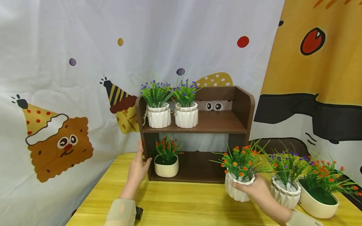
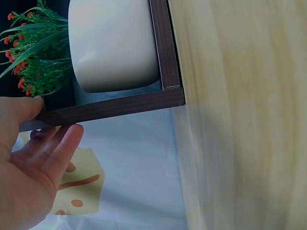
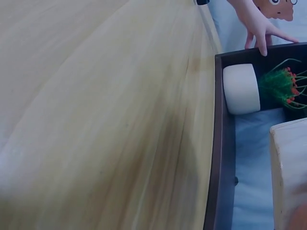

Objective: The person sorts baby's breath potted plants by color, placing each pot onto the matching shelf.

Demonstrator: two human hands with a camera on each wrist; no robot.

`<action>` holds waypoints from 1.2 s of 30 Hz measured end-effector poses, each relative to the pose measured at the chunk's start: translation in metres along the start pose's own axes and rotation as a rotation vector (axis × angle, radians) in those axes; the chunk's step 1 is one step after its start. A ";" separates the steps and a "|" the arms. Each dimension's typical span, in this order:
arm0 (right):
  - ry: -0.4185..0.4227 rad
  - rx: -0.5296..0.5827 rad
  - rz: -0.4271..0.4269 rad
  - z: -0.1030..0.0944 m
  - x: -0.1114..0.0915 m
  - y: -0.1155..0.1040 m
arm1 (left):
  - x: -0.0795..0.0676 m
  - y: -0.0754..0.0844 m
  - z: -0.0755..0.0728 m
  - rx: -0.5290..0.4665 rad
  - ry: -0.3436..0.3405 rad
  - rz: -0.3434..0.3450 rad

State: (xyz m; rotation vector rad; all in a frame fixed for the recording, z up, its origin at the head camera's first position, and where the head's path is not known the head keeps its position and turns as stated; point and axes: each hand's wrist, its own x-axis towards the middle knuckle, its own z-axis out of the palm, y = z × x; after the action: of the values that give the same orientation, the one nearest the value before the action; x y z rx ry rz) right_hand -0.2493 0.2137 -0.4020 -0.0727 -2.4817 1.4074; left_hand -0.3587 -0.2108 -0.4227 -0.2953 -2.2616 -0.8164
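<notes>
A small brown two-tier shelf (image 1: 195,180) stands on the wooden table. My left hand (image 1: 137,171) is at its left side panel (image 2: 110,106), thumb on the inner side and fingers along the outer side. On the lower board beside it sits a round cream pot (image 1: 167,166) with red flowers. My right hand (image 1: 255,188) grips a white ribbed pot (image 1: 236,190) of orange flowers, held up in front of the shelf's lower right corner. In the right wrist view only part of that white pot (image 3: 290,158) shows, at the right edge.
Two white ribbed pots with purple flowers, a left one (image 1: 159,117) and a right one (image 1: 186,116), stand on the upper board. At the table's right are another purple-flowered white pot (image 1: 285,194) and an oblong cream planter (image 1: 319,204). A printed curtain (image 1: 70,25) hangs behind.
</notes>
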 end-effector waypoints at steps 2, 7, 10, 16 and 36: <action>-0.009 0.027 -0.007 0.001 0.000 -0.002 | 0.001 0.001 0.000 -0.002 -0.002 -0.001; -0.027 0.062 -0.021 0.005 0.000 -0.006 | 0.002 0.002 0.001 -0.005 -0.006 0.000; -0.038 0.066 -0.020 0.008 0.000 -0.008 | 0.001 0.001 0.001 0.003 -0.010 -0.003; -0.076 0.071 0.001 0.013 0.002 -0.014 | -0.001 0.000 0.002 0.003 0.009 0.021; -0.125 0.142 -0.075 0.053 0.008 -0.025 | -0.001 -0.002 0.001 -0.010 0.030 0.049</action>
State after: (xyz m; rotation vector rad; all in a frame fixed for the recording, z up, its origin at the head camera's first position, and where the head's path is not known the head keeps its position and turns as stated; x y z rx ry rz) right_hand -0.2685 0.1580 -0.4041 0.1403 -2.4450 1.5959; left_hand -0.3593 -0.2120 -0.4249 -0.3394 -2.2147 -0.8020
